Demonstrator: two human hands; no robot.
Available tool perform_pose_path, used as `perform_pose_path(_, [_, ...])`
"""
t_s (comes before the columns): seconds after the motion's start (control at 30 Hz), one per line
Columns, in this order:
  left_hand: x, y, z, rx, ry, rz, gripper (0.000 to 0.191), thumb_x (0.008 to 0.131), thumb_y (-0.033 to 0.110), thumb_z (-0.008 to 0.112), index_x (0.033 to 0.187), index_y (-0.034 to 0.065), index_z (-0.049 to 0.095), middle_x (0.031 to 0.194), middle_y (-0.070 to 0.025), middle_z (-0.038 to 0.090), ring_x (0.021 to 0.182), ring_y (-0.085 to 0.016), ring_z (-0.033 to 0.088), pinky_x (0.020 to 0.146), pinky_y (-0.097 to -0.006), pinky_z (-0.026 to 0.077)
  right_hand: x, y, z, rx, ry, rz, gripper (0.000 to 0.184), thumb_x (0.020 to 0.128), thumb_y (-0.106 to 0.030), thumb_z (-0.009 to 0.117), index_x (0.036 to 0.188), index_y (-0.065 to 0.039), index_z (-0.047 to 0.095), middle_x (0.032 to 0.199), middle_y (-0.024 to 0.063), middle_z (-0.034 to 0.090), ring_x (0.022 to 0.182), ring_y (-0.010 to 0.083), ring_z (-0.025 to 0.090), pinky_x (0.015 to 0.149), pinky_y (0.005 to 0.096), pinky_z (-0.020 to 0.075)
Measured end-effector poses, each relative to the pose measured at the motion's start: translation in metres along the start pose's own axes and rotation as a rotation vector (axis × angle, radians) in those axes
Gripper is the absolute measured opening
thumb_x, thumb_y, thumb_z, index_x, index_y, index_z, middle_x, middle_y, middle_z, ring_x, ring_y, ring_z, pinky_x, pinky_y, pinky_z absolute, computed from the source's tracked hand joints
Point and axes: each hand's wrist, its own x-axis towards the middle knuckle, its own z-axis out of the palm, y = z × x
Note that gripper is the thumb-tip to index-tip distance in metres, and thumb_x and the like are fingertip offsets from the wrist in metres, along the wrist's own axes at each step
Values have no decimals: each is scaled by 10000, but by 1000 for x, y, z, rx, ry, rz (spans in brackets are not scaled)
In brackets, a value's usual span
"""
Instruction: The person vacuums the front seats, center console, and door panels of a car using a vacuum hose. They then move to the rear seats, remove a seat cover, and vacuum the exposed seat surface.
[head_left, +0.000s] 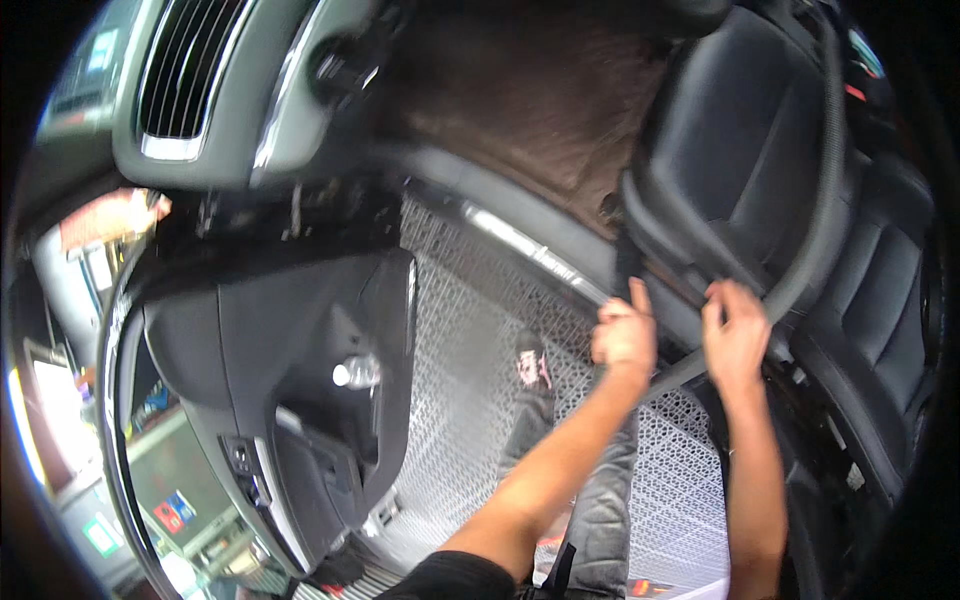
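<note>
My left hand (625, 335) is over the door sill (525, 244) of a car, beside its bright trim strip. Its index finger points out and the other fingers are curled; whether they hold anything cannot be made out. At the outer side of the black leather front seat (735, 127) is my right hand (736, 330), fingers bent towards the thumb. A grey seat belt (829, 161) comes down past the seat, passes at my right hand and shows again as a slanting strap between my wrists. Blur and the hand's back hide whether it grips the belt.
The open front door (277, 322) stands to the left, a clear plastic bottle (358, 372) in its panel. Perforated floor grating (457, 390) lies under my shoes (532, 365). A brown floor mat (517, 90) covers the footwell. A rear seat (874, 262) is at right.
</note>
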Motion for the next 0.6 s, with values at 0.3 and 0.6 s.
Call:
perform_pose_path(0.3, [-129, -130, -40, -755, -353, 52, 932, 895, 348, 629, 1686, 298, 139, 1215, -359, 557, 970, -509, 690, 867, -539, 580, -219, -94, 106, 1373, -442, 959, 610, 1094, -504, 399, 1507, -60, 460, 1486, 108, 533, 1323, 228, 555, 1127, 393, 431])
perform_pose_path(0.6, [-277, -329, -1, -1344, 456, -660, 670, 1107, 242, 390, 1689, 126, 79, 1590, -284, 383, 1376, -412, 498, 1143, -456, 403, -225, -328, 115, 382, -1268, -128, 658, 1060, -582, 330, 1602, -211, 374, 1496, 210, 560, 1280, 477, 587, 1106, 534, 446])
